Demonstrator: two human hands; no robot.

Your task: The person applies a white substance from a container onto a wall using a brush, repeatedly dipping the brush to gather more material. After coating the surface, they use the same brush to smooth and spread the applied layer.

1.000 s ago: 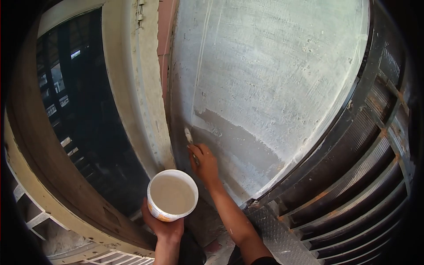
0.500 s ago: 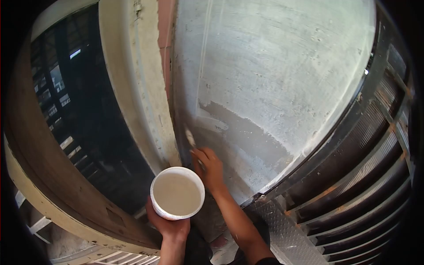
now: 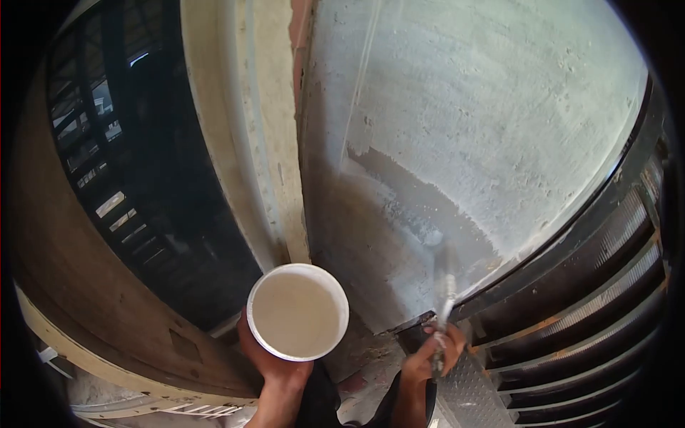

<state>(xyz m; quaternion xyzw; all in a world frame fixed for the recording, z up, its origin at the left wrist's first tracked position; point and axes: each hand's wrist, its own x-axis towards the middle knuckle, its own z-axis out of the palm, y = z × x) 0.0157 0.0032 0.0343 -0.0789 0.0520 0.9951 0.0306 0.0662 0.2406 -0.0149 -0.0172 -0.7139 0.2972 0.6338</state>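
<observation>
The left hand [image 3: 275, 364] cups a round white plastic bucket [image 3: 250, 312] from beneath, its grip wrapped around the base with the fingers curled up the wall. The bucket sits level, just in front of the wall's lower left corner, and is filled nearly to the rim with a smooth, pale beige liquid [image 3: 296, 314].

The right hand [image 3: 428, 357] has its grip closed around the handle of a brush [image 3: 445, 289]. The brush is slim and motion-blurred, and it points upward with its pale head at the wall's lower right edge. Whether the bristles touch the surface cannot be told.

The wall [image 3: 485, 107] is rough, pitted grey plaster. A darker, damp-looking patch [image 3: 399, 214] spreads across its lower part. Left of it stands a scuffed cream frame [image 3: 250, 143]. To the right runs a dark grille of ribbed metal slats [image 3: 592, 307] with rusty edges. Embossed tread plate [image 3: 464, 392] lies below the right hand.
</observation>
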